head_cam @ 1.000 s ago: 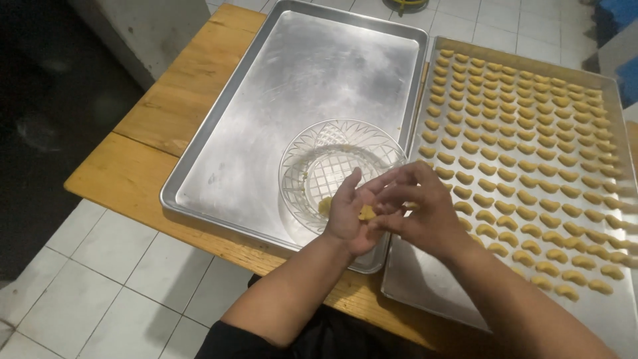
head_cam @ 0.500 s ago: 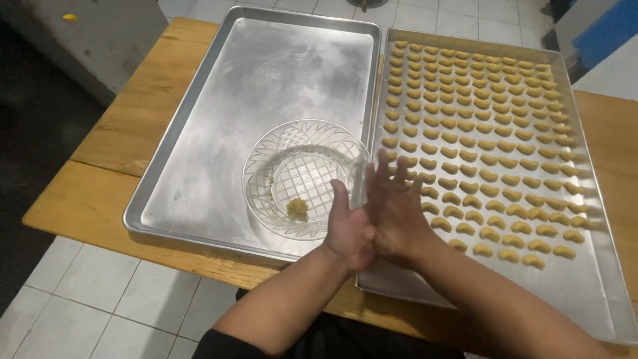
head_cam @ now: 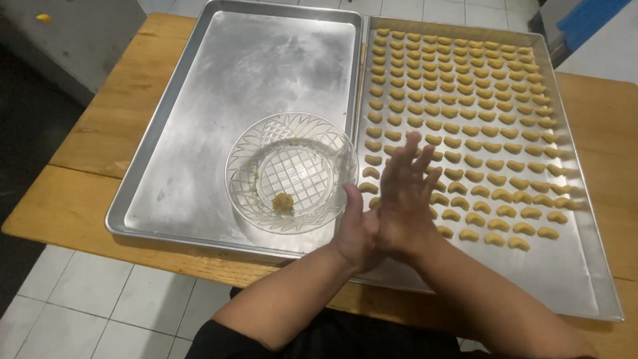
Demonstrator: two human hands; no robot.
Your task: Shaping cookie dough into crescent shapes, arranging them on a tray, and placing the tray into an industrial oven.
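Since half a second ago both hands have slid right of the clear patterned glass bowl (head_cam: 291, 173): left hand (head_cam: 357, 229) and right hand (head_cam: 405, 193) press palm to palm, apparently rolling something hidden; one dough lump (head_cam: 283, 203) remains in the bowl, on the left steel tray (head_cam: 199, 100).

Two baking trays sit side by side on the desk (head_cam: 100, 119), long edges touching. Left tray (head_cam: 199, 133): glass bowl (head_cam: 291, 173) at its near right corner, small dough lump (head_cam: 283, 203) in the bowl. Right tray (head_cam: 571, 266): rows of crescent dough pieces (head_cam: 465, 100) from the far edge down. Left hand (head_cam: 359, 233) and right hand (head_cam: 405, 193) pressed palm to palm over the trays' near seam, just right of the bowl.
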